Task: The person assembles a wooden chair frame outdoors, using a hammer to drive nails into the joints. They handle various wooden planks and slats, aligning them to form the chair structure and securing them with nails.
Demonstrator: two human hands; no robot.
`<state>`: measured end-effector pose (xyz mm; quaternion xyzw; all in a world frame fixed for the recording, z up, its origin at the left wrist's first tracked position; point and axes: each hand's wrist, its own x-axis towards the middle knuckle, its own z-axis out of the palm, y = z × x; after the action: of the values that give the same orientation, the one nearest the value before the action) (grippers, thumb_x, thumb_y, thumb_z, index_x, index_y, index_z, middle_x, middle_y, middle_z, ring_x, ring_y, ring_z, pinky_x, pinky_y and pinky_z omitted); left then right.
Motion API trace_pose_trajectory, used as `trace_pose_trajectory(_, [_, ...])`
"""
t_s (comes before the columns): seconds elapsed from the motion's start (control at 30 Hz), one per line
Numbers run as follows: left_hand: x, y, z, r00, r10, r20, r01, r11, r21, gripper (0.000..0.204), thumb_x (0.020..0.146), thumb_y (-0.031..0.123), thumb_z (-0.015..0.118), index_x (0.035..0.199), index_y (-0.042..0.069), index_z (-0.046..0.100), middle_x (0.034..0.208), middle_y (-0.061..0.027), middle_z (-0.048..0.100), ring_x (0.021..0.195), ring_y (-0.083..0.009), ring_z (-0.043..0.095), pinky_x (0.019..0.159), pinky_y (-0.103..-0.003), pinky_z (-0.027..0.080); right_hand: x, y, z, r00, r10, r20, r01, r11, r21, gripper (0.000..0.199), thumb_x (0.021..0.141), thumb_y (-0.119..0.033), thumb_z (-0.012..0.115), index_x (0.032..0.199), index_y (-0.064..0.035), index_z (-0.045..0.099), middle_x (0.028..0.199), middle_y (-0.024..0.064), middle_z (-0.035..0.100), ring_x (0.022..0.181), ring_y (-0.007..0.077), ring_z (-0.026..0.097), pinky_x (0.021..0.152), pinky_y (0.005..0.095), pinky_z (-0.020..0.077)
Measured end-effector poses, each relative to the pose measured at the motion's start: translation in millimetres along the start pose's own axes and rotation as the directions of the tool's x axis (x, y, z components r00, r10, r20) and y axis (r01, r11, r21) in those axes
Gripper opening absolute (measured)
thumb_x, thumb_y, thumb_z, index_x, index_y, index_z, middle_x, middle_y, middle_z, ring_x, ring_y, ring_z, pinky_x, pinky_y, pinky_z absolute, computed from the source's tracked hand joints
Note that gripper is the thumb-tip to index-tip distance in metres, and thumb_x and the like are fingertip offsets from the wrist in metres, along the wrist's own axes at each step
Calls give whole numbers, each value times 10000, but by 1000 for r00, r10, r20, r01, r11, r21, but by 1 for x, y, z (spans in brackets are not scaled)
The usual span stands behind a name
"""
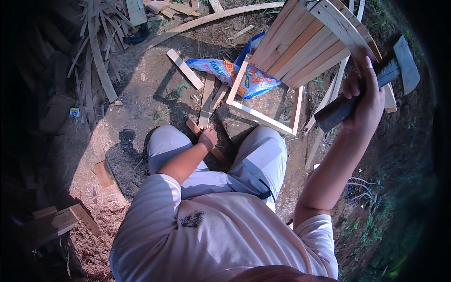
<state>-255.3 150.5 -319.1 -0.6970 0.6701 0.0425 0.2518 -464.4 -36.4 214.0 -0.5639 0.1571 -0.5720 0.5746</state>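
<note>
My right hand (365,100) is raised at the right, its fingers wrapped round the dark handle of a hatchet-like tool (406,66) with a broad metal blade. A finger of that hand overlaps the edge of a slatted wooden chair (303,42); whether it touches is unclear. The chair lies tipped, its pale frame legs (263,117) toward me. Between my knees, my left hand (207,139) is closed over a reddish-brown wooden strip (220,156) that slants down to the right. Anything else in those fingers is hidden. A flat wooden slat (206,101) ends just beyond this hand.
A blue and white printed plastic sack (223,70) lies partly under the chair. Another short board (185,69) rests on the dirt. A heap of thin wood offcuts (96,47) fills the upper left, with wood shavings (91,244) at lower left. Grass (371,225) grows at right.
</note>
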Motion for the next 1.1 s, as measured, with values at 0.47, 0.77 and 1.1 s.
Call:
trace_pose_trajectory(0.47, [-154, -121, -190, 997, -39, 63, 58, 938, -341, 163, 820, 25, 705, 953, 65, 790, 998, -173, 776, 1012, -352, 747, 1035, -487, 482, -3, 10, -1, 997, -42, 64, 43, 999, -27, 335, 1026, -141, 706, 1284, 63, 642, 820, 54, 628, 581, 91, 484, 508, 278, 400])
trace_pose_trajectory(0.77, [-270, -244, -155, 934, -233, 272, 328, 254, -910, 393, 891, 86, 802, 1247, 2, 656, 1153, -143, 721, 1108, -230, 675, 1033, -339, 485, -22, 16, 2, 993, 7, 117, 1, 998, -65, 362, 1048, -132, 661, 1351, 62, 618, 625, 11, 486, 513, 93, 440, 492, 266, 380])
trace_pose_trajectory(1.1, [-227, -208, -129, 774, -631, -51, -148, -103, -984, 477, 965, 153, 814, 1348, -23, 592, 1211, -67, 709, 1107, -105, 640, 976, -283, 512, -40, 33, 4, 960, 18, 281, 21, 990, -138, 421, 1042, -87, 653, 1432, 55, 581, 662, 15, 510, 527, 92, 451, 502, 259, 387])
